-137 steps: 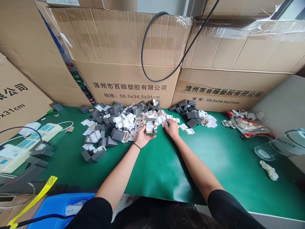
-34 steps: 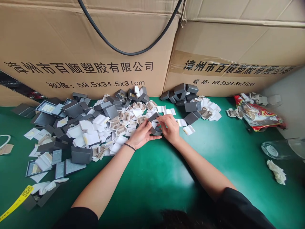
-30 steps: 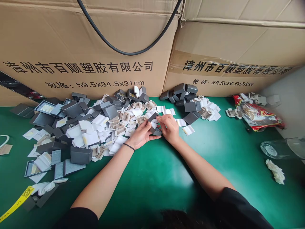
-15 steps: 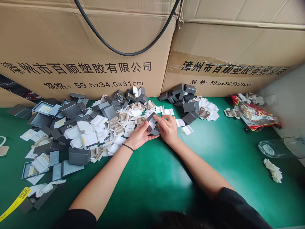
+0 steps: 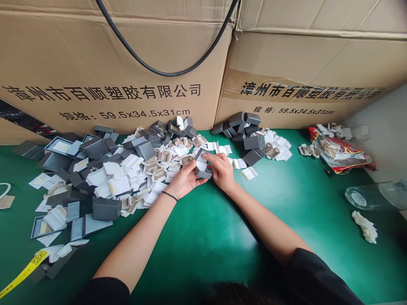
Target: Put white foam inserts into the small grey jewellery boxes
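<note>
A small dark grey box (image 5: 204, 170) with a pale inside is held over the green tabletop (image 5: 203, 237). My left hand (image 5: 186, 180) grips it from the left, thumb on its near side wall and fingers beneath. My right hand (image 5: 223, 170) is closed at its right side, the fingertips at the opening. Whether those fingertips pinch anything is hidden. Just beyond and left of the hands lies a heap of white and grey folded card inserts (image 5: 159, 169), mixed with more dark grey boxes (image 5: 95, 147).
Large cardboard cartons (image 5: 111, 59) stand along the back, with a black cable (image 5: 173, 75) hanging before them. A smaller pile of dark boxes (image 5: 254, 142) lies back right. Further right are a red plastic bag (image 5: 343, 154), a clear cup (image 5: 365, 198) and a crumpled tissue (image 5: 365, 227).
The box in my left hand has tipped so more of its pale inside shows. My right fingers have shifted slightly at its opening. The heaps lie as before.
</note>
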`<move>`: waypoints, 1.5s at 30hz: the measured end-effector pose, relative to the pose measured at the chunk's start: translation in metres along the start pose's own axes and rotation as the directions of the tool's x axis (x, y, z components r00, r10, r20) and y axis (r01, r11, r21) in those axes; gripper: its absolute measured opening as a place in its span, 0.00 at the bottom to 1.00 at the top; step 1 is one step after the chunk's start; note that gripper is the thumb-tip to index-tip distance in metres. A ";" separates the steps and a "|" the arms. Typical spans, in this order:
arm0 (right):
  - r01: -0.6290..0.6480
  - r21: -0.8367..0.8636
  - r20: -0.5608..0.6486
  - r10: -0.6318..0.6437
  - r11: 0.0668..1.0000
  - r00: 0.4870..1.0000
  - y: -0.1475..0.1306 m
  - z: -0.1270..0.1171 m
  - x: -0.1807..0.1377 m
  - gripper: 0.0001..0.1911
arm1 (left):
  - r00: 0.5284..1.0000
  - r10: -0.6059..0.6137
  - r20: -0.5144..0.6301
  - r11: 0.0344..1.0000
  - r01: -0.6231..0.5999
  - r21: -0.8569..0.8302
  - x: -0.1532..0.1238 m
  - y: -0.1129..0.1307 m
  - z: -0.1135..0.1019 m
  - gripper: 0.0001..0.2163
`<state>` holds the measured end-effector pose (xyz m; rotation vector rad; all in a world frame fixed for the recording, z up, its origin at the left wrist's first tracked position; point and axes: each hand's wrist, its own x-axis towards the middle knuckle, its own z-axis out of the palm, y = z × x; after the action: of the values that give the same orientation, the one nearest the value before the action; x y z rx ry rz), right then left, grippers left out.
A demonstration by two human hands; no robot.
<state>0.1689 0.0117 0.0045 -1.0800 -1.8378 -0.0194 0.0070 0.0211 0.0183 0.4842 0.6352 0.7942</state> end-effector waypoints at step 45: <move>-0.068 -0.214 0.284 0.128 0.974 0.950 -0.015 0.041 0.015 0.13 | 0.948 0.317 0.013 0.815 -0.265 -0.515 -0.014 0.034 -0.015 0.19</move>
<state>0.1269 0.0305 0.0002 -1.3774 -2.0807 0.0163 -0.0274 0.0333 0.0331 0.1290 0.2357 1.1817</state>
